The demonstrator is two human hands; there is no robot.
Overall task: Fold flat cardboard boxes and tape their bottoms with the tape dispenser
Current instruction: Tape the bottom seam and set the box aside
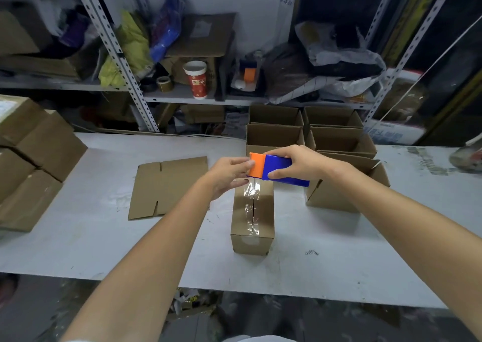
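Cardboard box (252, 219) lies bottom-up on the white table (104, 237), clear tape (251, 208) running along its middle seam. Above its far end, the person's left hand (229, 174) pinches the orange tip of the tape dispenser (280, 168) while the right hand (297, 164) grasps its blue body. A flat cardboard blank (169, 187) lies to the left.
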